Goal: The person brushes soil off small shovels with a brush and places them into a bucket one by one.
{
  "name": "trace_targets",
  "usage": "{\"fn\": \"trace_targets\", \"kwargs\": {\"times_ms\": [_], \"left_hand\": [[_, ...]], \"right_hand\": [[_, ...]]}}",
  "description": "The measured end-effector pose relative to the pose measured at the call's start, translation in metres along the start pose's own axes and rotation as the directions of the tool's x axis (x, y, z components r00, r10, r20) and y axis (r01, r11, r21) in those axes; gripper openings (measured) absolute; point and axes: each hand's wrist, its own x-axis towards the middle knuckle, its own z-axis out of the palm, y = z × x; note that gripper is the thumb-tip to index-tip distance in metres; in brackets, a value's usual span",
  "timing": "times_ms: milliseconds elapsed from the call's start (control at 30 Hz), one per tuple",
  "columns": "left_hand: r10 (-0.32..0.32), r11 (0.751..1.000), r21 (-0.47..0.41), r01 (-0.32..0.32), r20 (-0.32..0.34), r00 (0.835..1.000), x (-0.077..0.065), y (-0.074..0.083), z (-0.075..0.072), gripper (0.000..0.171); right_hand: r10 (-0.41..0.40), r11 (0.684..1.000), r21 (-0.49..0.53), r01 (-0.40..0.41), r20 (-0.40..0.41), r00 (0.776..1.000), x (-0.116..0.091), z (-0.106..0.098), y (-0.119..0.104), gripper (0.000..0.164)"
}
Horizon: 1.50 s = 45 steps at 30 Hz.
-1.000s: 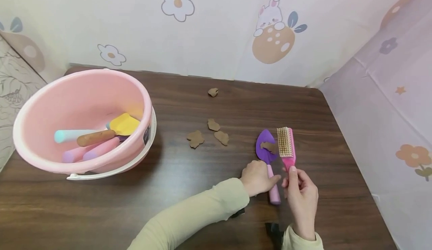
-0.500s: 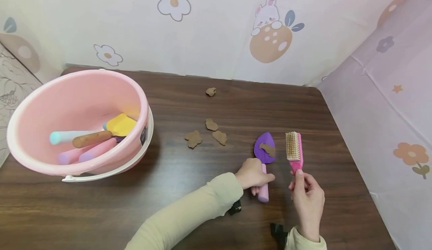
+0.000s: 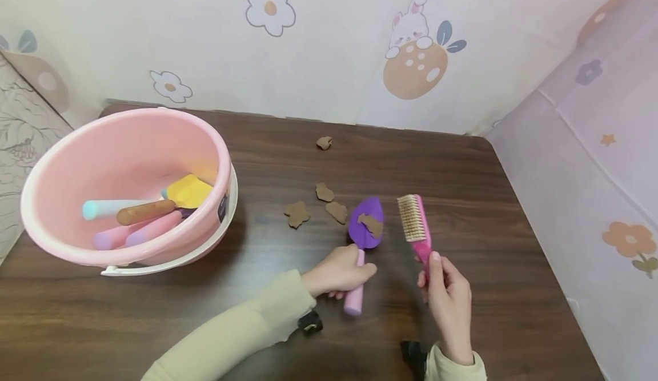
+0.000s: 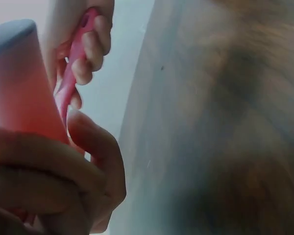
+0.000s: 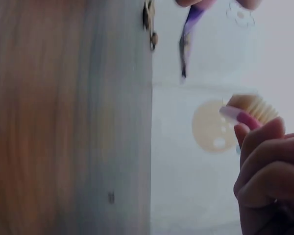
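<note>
My left hand (image 3: 340, 271) grips the pink handle of a toy trowel (image 3: 366, 221) with a purple, leaf-shaped blade. One flat brown piece (image 3: 371, 225) lies on that blade. In the left wrist view, curled fingers (image 4: 44, 161) wrap the handle. To the right, my right hand (image 3: 448, 298) pinches the handle of a pink brush (image 3: 417, 224); its beige bristles face left, toward the trowel but apart from it. The right wrist view also shows this brush (image 5: 250, 110) held up. Two brown pieces (image 3: 324, 192) (image 3: 336, 212) lie on the table just left of the blade.
Farther left lies another brown piece (image 3: 297, 214), and one more (image 3: 324, 143) sits near the back wall. A large pink bucket (image 3: 128, 124) on the left, its white handle lowered, contains several tools, including a yellow scoop (image 3: 189, 191). Printed cloth covers the walls behind and right.
My left hand has carried the trowel leftward, with the brown piece still on its blade. My right hand with the brush shifted right, then back left.
</note>
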Motion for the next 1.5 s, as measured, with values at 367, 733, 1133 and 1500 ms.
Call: {"fn": "trace_targets", "kwargs": {"times_ms": [367,733,1133,1500], "left_hand": [[0.02,0.997,-0.07,-0.025,-0.067,0.998,-0.043,-0.022,-0.04,0.019],[0.027,0.995,-0.091,-0.036,-0.1,0.995,-0.06,-0.025,-0.044,0.02],[0.032,0.994,-0.096,-0.045,-0.127,0.991,-0.069,-0.029,-0.048,0.018],[-0.022,0.986,-0.165,0.007,-0.085,0.996,-0.074,-0.037,-0.056,0.019]], "right_hand": [[-0.373,0.925,-0.027,0.379,0.125,0.919,-0.011,0.025,-0.015,0.008],[-0.612,0.779,0.007,0.627,0.225,0.758,-0.014,0.035,-0.023,0.018],[-0.625,0.742,-0.203,0.639,0.139,0.768,0.004,0.042,-0.037,0.02],[-0.612,0.78,-0.215,0.587,-0.068,0.788,0.016,0.038,-0.037,0.017]]}}
